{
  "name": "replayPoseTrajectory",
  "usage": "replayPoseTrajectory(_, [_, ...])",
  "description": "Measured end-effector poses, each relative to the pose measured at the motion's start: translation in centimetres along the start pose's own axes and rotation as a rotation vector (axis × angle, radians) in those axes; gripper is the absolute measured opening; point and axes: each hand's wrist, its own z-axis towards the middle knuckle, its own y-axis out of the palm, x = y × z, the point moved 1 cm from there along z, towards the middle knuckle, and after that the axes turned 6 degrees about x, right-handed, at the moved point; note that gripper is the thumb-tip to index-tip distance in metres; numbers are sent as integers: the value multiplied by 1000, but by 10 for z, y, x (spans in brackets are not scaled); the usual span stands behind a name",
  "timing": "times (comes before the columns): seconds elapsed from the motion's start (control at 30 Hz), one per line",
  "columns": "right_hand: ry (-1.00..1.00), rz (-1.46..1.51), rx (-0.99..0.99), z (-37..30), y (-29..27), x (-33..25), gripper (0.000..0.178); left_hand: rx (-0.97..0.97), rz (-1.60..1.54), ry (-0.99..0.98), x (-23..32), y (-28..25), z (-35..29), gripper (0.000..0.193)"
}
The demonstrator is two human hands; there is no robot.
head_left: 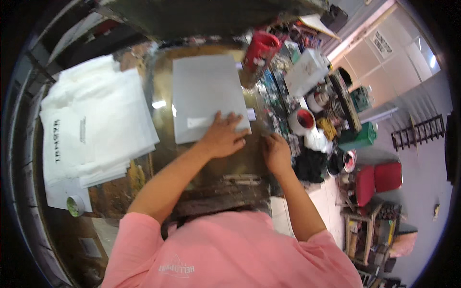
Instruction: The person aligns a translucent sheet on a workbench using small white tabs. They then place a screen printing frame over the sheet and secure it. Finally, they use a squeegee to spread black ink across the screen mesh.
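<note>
A smooth grey rectangular sheet (206, 91) lies flat on a glossy brownish board (230, 165) in front of me. My left hand (224, 135) rests palm down on the sheet's near right corner, fingers spread. Just right of that corner, at the board's edge, is my right hand (277, 152). Its fingers are curled and pressed together; whatever they may pinch is too small to see. Pale purple tabs (251, 114) stick out along the sheet's right side. A short whitish strip (197, 123) shows near the sheet's lower edge.
At left lies a stack of white printed sheets (101, 115), with a roll of green tape (75, 205) nearer me. A red container (261, 50) stands beyond the sheet. Stained pots, including a white tub (301, 121), crowd the right. A red chair (365, 185) stands farther right.
</note>
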Motion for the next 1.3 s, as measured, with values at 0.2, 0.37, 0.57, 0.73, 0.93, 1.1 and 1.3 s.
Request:
replayPoseTrajectory(0.2, [75,-143,-38,-30,14,17,11,-120,-113,-56,18,9,-4,51])
replayPoseTrajectory(0.37, [-28,-78,45,10,7,9,8,-76,46,23,0,-3,3,54])
replayPoseTrajectory(0.57, [-107,-168,-16,12,22,21,9,-93,61,22,-2,5,3,55])
replayPoseTrajectory(0.73, [-224,-159,-97,13,21,26,12,-109,12,11,-4,5,3,53])
replayPoseTrajectory(0.93, [-250,-75,-132,8,18,34,14,-140,28,7,1,9,6,54])
replayPoseTrajectory(1.1, [-103,36,-372,28,-7,18,25,-153,36,1,1,7,7,55])
replayPoseTrajectory(1.3, [-69,-4,-330,32,-9,18,28,-156,50,26,2,-4,4,59])
